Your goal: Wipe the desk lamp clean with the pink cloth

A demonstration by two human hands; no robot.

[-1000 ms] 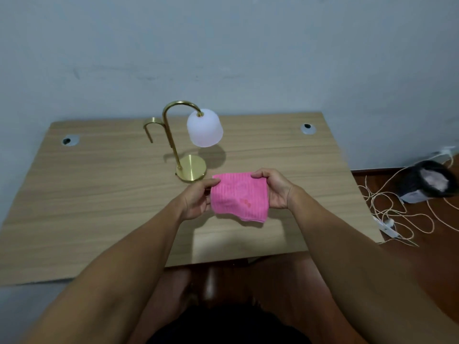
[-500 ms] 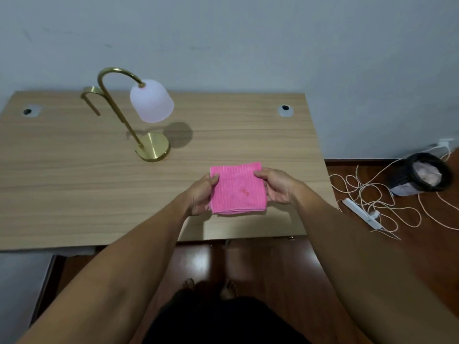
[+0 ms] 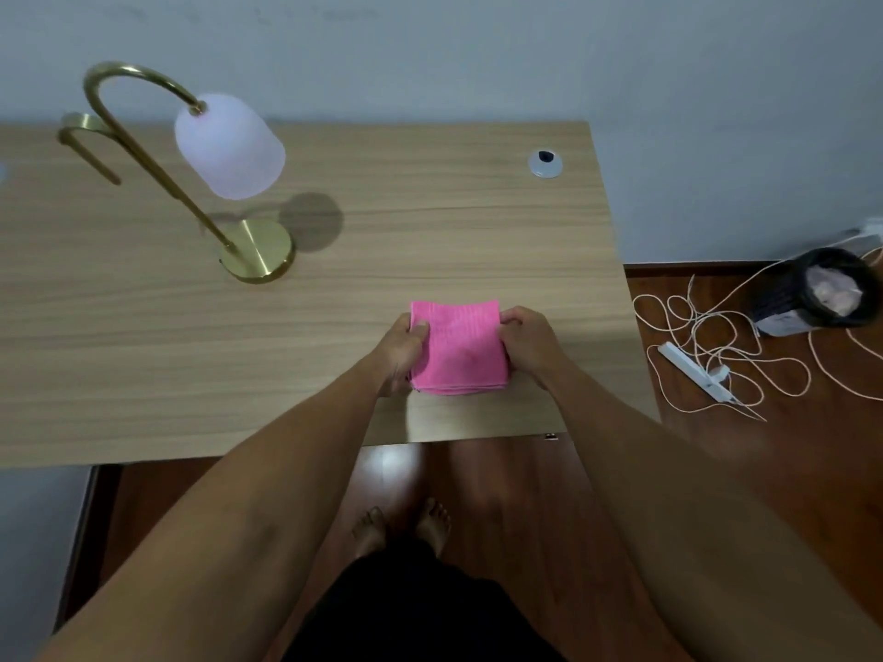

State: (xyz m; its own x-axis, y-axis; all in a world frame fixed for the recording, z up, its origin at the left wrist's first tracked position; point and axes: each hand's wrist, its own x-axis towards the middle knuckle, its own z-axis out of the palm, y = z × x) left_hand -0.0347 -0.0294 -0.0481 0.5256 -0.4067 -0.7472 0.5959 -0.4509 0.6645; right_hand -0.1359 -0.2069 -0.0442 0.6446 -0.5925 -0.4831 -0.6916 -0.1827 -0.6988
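Fold | left hand [image 3: 400,344] and right hand [image 3: 525,339] pinch cloth [image 3: 458,348] edges | square corners, then approach lamp [image 3: 224,150] on desk [image 3: 430,231].

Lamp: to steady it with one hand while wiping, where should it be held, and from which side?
Probably the slanted brass stem, low near the round base, taken by the left hand from the near side. The stem is thin and bare, the lamp stands to the left, and this leaves the shade free for the cloth.
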